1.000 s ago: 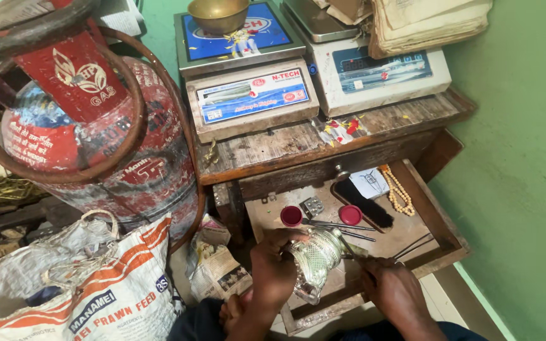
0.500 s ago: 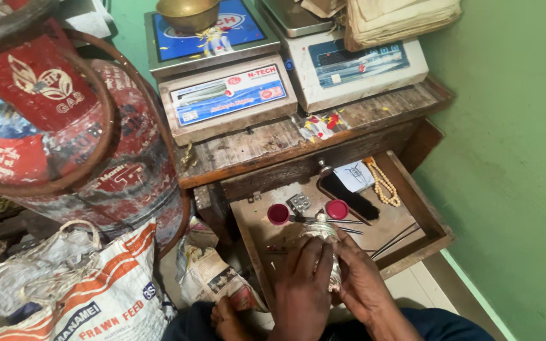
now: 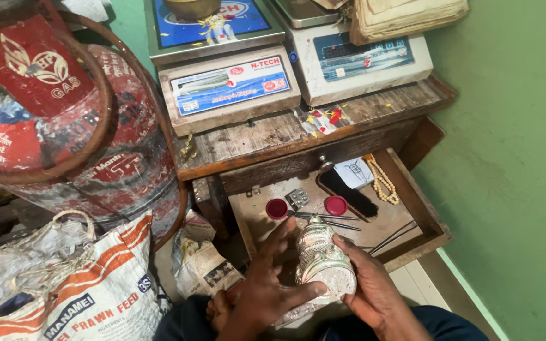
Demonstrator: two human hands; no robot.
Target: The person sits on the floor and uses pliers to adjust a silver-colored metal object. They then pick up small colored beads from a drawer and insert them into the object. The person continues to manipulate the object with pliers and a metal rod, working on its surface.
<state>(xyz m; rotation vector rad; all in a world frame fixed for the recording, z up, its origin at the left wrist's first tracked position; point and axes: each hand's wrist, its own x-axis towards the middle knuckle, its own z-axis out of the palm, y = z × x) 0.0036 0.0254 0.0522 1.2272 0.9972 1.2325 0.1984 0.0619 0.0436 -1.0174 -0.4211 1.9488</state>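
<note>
Ornate silver vessel (image 3: 322, 259), lower centre of frame: long axis tilted, top toward the open drawer (image 3: 434, 221). Left hand (image 3: 266, 284) and right hand (image 3: 371, 284) both clasp it from either side, fingers curled.

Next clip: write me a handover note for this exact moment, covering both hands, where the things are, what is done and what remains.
Left hand: fingers spread over the near side of the embossed silver metal vessel.
Right hand: cradling the vessel from below and the right.
Vessel: tilted, held above the open wooden drawer.
In the drawer: two small red caps, thin metal rods, a cream bead string.
Done: vessel is up in both hands.
Left: nothing visibly changed on the vessel itself.
</note>
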